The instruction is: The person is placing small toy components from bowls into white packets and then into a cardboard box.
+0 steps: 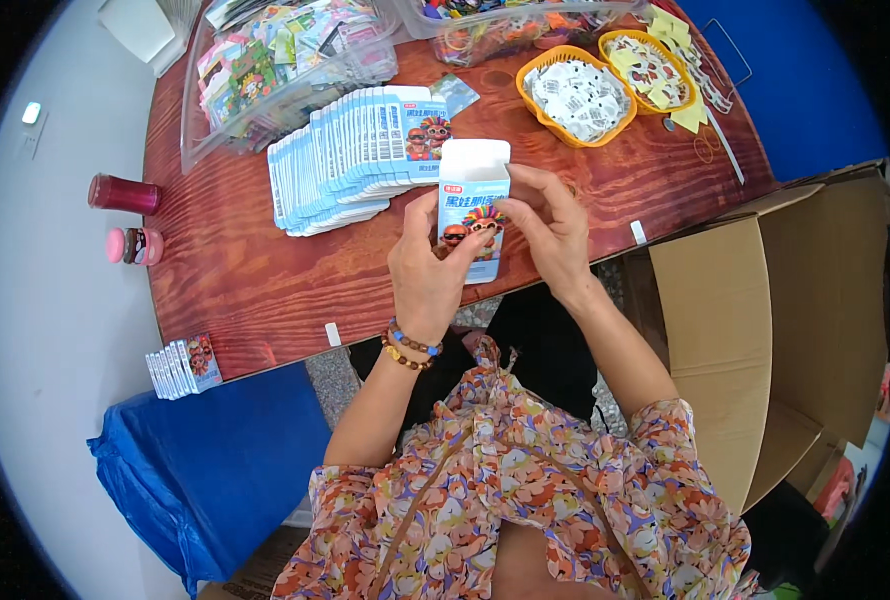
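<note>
Carton [473,202], held over the near part of a red-brown wooden table [265,290]: slim and pale blue, its white-lined end open towards twelve o'clock, its front bearing a red label, dark-blue lettering and cartoon figures, one with rainbow-coloured hair. The left hand [430,265], between seven and eight o'clock, pinches the left side, thumb across the figures; the right hand [553,225], at three, pinches the right edge. Fanned cartons [350,160] lie at ten o'clock; a yellow basket [540,118] of white pieces, between one and two.
</note>
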Tool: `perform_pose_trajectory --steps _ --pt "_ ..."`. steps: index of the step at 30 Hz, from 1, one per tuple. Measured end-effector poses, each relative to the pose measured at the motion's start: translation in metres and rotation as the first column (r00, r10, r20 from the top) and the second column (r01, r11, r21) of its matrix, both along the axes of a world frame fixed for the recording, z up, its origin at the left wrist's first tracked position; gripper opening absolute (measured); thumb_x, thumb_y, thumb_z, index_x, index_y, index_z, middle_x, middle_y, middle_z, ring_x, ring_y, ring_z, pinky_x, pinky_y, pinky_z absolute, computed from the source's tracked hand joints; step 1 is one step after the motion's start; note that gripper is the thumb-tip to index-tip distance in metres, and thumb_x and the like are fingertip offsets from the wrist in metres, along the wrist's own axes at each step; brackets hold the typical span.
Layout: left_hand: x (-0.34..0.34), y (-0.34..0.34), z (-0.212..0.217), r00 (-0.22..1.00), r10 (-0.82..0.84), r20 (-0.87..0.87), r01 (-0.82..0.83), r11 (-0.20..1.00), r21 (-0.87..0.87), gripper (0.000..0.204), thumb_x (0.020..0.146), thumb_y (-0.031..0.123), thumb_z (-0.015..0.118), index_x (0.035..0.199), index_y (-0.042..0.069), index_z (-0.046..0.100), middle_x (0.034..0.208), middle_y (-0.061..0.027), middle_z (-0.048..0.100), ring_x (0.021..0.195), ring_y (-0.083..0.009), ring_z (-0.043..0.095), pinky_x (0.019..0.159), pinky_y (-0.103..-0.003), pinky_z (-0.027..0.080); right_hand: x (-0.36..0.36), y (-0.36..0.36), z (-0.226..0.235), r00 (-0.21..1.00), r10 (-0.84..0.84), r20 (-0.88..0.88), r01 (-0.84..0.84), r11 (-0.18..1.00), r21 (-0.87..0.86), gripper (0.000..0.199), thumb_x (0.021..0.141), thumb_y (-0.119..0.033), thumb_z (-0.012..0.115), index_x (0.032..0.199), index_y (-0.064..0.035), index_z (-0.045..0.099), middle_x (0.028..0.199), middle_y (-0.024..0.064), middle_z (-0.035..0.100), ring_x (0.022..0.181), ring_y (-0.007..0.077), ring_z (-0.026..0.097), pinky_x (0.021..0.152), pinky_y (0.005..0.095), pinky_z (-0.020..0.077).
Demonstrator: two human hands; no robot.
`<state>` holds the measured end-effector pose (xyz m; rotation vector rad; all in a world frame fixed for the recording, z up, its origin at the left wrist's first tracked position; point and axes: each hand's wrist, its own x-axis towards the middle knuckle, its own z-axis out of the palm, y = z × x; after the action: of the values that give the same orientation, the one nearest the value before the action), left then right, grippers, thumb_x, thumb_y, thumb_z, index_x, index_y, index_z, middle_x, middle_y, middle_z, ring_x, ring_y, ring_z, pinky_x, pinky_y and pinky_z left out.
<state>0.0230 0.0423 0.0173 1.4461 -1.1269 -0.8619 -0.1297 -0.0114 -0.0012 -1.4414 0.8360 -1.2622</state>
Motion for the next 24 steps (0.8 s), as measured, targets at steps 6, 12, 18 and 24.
perform_pose_trajectory --steps 6,12,18,24 --pt "0.009 0.014 0.008 0.970 -0.107 -0.220 0.117 0.992 0.035 0.047 0.087 0.002 0.074 0.129 -0.001 0.052 0.107 -0.0124 0.070 0.098 -0.0157 0.069 0.082 -0.030 0.057 -0.022 -0.009 0.006 0.980 0.200 -0.003 -0.200 0.978 -0.061 0.039 0.091 0.006 0.065 0.130 0.0033 0.058 0.124 0.0117 0.062 0.112 0.0193 0.064 0.094 0.0301 0.0535" --pt "0.009 0.024 0.005 0.981 -0.145 -0.129 0.108 0.961 -0.254 0.060 0.087 -0.003 0.072 0.139 0.002 0.044 0.115 -0.0145 0.067 0.102 -0.0180 0.069 0.084 -0.032 0.057 -0.029 -0.013 0.029 0.956 0.283 -0.080 -0.293 0.943 -0.159 0.039 0.088 0.002 0.070 0.127 0.0009 0.062 0.124 0.0127 0.061 0.108 0.0187 0.063 0.089 0.0298 0.0543" --pt "0.028 0.026 0.008 0.934 -0.257 0.248 0.295 0.947 -0.129 0.049 0.088 -0.006 0.068 0.132 0.004 0.051 0.113 -0.0118 0.066 0.103 -0.0160 0.067 0.085 -0.032 0.057 -0.039 -0.016 0.029 0.922 0.337 -0.191 -0.368 0.916 -0.161 0.031 0.086 -0.001 0.073 0.117 -0.0006 0.068 0.119 0.0119 0.062 0.103 0.0187 0.065 0.081 0.0291 0.0564" --pt "0.023 0.030 0.016 0.886 -0.352 -0.303 0.361 0.932 -0.027 0.044 0.089 -0.007 0.066 0.129 0.004 0.050 0.112 -0.0094 0.066 0.101 -0.0129 0.066 0.084 -0.029 0.056 -0.036 -0.009 0.035 0.892 0.378 -0.250 -0.409 0.908 -0.087 0.024 0.089 -0.002 0.070 0.113 -0.0013 0.068 0.116 0.0108 0.063 0.099 0.0178 0.065 0.080 0.0300 0.0552"
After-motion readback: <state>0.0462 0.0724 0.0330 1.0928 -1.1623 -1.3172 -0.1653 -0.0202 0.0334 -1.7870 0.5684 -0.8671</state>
